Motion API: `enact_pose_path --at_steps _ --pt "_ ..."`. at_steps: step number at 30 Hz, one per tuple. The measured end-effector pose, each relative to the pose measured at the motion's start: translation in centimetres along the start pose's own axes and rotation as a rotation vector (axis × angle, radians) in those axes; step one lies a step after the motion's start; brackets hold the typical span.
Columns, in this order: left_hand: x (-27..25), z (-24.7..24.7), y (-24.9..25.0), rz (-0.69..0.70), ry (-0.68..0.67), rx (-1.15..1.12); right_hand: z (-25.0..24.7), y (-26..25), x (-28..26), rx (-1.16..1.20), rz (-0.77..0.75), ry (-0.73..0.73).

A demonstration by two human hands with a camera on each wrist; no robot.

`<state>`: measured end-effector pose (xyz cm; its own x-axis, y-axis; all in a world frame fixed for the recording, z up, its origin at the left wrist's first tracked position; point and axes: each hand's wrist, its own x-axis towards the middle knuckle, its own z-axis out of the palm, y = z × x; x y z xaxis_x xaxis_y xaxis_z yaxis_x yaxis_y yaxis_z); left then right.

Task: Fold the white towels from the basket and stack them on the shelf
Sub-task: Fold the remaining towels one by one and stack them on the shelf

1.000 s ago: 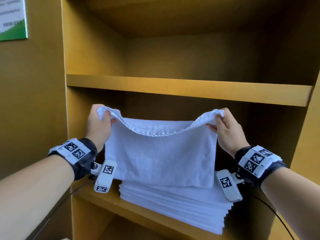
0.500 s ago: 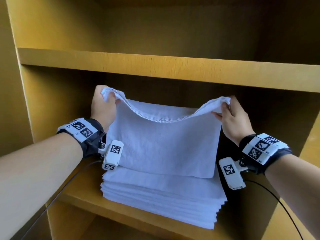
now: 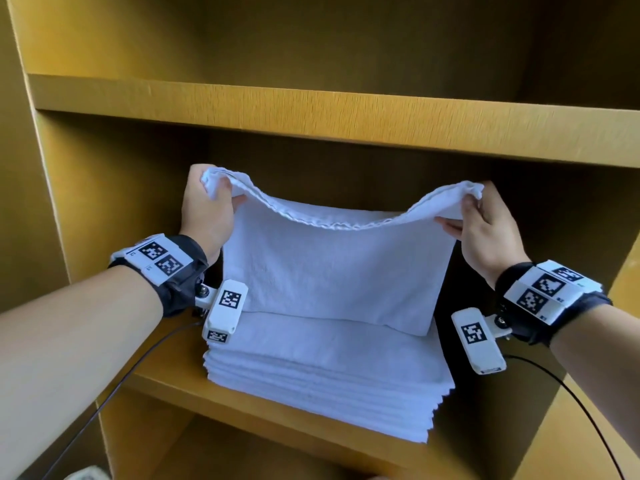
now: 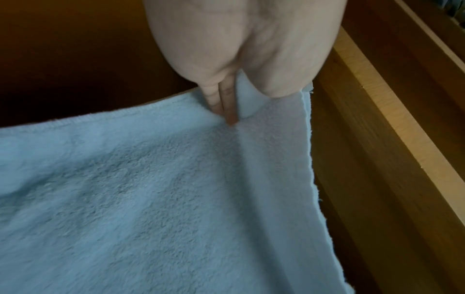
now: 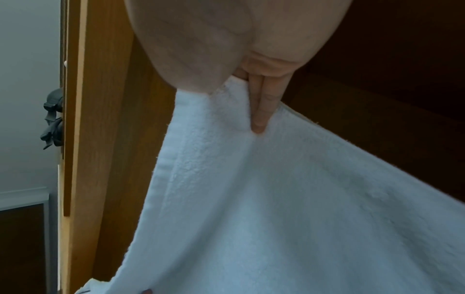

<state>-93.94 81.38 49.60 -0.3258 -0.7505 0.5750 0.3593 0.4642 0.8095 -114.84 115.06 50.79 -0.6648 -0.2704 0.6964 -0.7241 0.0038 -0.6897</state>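
Observation:
A folded white towel hangs inside the wooden shelf compartment, its lower fold resting on a stack of folded white towels. My left hand pinches the towel's upper left corner. My right hand pinches the upper right corner, and the top edge sags between them. The left wrist view shows fingers pressed into the towel near its corner. In the right wrist view fingers clamp the towel against the palm.
The stack sits on the yellow shelf board, with another board close above my hands. Side panels close the compartment on the left and right. Cables run from both wrist cameras.
Both hands have carried the towel lower and deeper into the compartment, over the stack. Its lower fold now lies on the stack. The head view has moved closer.

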Motion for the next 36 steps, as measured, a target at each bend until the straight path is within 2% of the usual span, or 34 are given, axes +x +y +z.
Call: enact_pose_path --at_steps 10,17,23,27,32,36 --pt "-3.0 -2.2 0.8 -0.018 0.047 -0.089 -1.2 -1.7 -2.5 -0.014 0.011 -0.008" --pt "-5.3 -4.2 1.1 -0.091 0.076 -0.002 -2.0 -3.1 -5.3 -0.006 0.046 0.017" --pt "-7.2 -5.8 0.1 -0.073 0.141 0.147 -2.3 -2.3 -7.4 -0.154 -0.008 0.014" --pt "-8.3 -7.0 -1.1 -0.065 0.136 0.25 -2.4 -1.2 -8.7 -0.222 -0.034 -0.007" --pt "-9.6 -8.7 -3.3 -0.129 0.109 0.412 -1.7 0.0 -10.6 -0.27 0.028 -0.009" --pt "-10.5 -9.1 -4.9 -0.183 0.075 0.384 -0.9 1.4 -12.2 -0.276 0.108 -0.035"
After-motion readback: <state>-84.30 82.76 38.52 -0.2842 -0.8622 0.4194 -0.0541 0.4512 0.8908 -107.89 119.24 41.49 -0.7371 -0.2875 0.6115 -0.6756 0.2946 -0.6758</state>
